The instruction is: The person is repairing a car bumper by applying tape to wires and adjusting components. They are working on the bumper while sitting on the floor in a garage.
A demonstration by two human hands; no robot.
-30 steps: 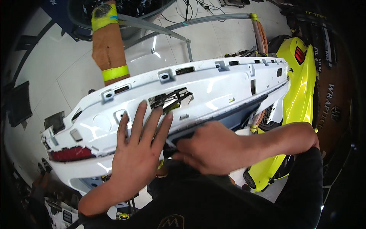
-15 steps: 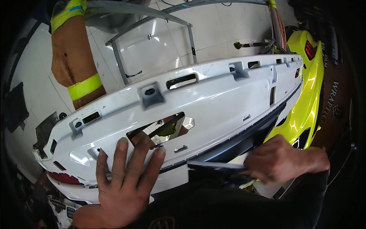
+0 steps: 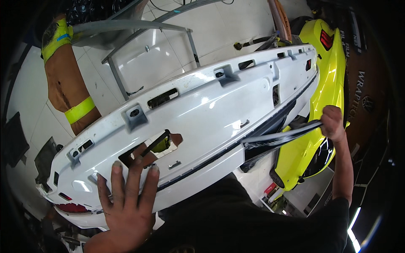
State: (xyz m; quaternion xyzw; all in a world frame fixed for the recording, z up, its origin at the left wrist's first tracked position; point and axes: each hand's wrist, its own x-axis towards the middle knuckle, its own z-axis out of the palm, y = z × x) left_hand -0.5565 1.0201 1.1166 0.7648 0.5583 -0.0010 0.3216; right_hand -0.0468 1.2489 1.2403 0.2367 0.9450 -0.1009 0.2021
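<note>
A long white car bumper (image 3: 198, 109) lies across the view, its inner side with slots and cut-outs facing up. My left hand (image 3: 128, 211) rests on its near left part, fingers spread over the surface beside a large cut-out. Out to the right, my right hand (image 3: 333, 123) is closed in a fist around the end of a dark, glossy strip of film (image 3: 282, 137). The film stretches taut from the bumper's near edge to that fist. Left of where it lifts, the edge is bare white (image 3: 202, 179); to the right it is still black.
A bright yellow-green car (image 3: 322, 90) stands beyond the bumper's right end. A padded stand post (image 3: 69, 80) wrapped in brown and yellow tape rises at the left. Behind the bumper is a grey metal frame (image 3: 192, 48) on a white tiled floor (image 3: 160, 55).
My right hand has pulled up and away to the right, drawing out more film and baring more of the white edge. My left hand stays on the bumper. The view has shifted.
</note>
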